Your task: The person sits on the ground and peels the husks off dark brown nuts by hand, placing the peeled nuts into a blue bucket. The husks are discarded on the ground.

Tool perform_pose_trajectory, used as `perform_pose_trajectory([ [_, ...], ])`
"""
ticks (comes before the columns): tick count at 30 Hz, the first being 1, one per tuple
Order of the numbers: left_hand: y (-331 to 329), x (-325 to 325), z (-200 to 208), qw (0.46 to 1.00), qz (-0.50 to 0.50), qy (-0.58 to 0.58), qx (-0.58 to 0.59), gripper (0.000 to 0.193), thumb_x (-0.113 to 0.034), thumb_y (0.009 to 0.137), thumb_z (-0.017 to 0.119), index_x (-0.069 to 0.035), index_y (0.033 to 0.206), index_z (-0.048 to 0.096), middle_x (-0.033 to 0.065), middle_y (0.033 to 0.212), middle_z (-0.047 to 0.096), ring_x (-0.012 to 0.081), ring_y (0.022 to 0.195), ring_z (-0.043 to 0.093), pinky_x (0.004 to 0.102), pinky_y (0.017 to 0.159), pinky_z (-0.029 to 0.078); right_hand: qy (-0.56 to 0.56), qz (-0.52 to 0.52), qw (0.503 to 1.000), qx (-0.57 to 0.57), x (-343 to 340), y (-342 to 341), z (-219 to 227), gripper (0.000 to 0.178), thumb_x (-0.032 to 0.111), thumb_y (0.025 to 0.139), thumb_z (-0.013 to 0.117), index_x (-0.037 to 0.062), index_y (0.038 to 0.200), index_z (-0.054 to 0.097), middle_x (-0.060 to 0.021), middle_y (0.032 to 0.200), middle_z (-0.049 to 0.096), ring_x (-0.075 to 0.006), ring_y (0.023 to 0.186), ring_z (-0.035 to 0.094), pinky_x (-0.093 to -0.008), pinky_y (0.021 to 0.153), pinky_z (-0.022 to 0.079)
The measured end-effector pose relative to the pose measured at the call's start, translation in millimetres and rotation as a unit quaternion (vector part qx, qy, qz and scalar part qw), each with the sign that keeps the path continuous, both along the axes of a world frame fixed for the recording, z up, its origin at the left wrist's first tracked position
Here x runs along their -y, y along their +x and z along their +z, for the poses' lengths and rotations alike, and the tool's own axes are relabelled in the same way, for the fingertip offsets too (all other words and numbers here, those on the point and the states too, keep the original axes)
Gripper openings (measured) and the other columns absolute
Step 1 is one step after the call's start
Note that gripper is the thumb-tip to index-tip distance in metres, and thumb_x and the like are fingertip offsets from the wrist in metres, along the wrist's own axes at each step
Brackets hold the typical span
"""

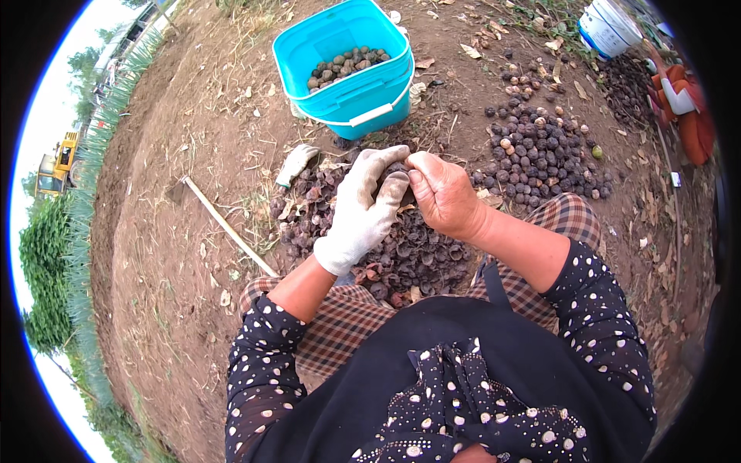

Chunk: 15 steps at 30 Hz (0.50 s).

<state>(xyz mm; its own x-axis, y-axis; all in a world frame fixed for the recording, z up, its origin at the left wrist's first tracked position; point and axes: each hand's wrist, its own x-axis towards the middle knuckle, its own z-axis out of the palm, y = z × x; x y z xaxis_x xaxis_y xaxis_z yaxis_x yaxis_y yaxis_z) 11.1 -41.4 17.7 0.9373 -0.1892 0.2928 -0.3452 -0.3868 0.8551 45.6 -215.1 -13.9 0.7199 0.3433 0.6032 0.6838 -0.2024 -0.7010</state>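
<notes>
Basically, mid-frame, gloved left hand (pixel 356 207) pinches a dark nut (pixel 395 167), bare right hand (pixel 446 194) curled closed at its edge, contents unclear; steady left support probably helps.

Light: daylight was bright and diffuse — shadows fell soft and faint. Highlights: the pale open sky (pixel 52 104) burned out to white at the left rim, fringed blue-violet. Dark tones: the heap of curled, dark-brown husks (pixel 421 255) lost some detail. Focus: centre was fairly crisp; the red-orange-clad person (pixel 695 139) at right was smeared. Distortion: fisheye curvature bowed the bare brown soil (pixel 170 270) — corners went black.
</notes>
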Motion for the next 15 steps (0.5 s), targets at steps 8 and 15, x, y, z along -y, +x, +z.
perform_pose_trajectory([
  [8, -10, 1, 13, 0.993, -0.08, -0.085, -0.031, 0.05, -0.023, 0.097, 0.068, 0.001, 0.139, 0.054, 0.0112, 0.118, 0.059, 0.0198, 0.108, 0.059, 0.0331, 0.091, 0.05, 0.081, 0.071, 0.983, -0.149, 3, 9, -3, 0.025, 0.022, 0.106, 0.051, 0.0029, 0.091, 0.058, -0.0073, 0.071, 0.057, -0.0207, 0.059, 0.061, -0.0332, 0.056, 0.048],
  [15, -3, -3, 10, 0.999, -0.004, 0.05, 0.007, 0.067, 0.002, 0.082, 0.077, 0.001, 0.142, 0.049, 0.0068, 0.11, 0.062, 0.01, 0.091, 0.062, 0.0252, 0.082, 0.054, 0.054, 0.125, 0.976, -0.172, 15, 5, 22, 0.035, 0.036, 0.101, 0.063, 0.001, 0.104, 0.061, 0.0015, 0.073, 0.057, -0.0039, 0.063, 0.051, -0.0234, 0.058, 0.045],
])
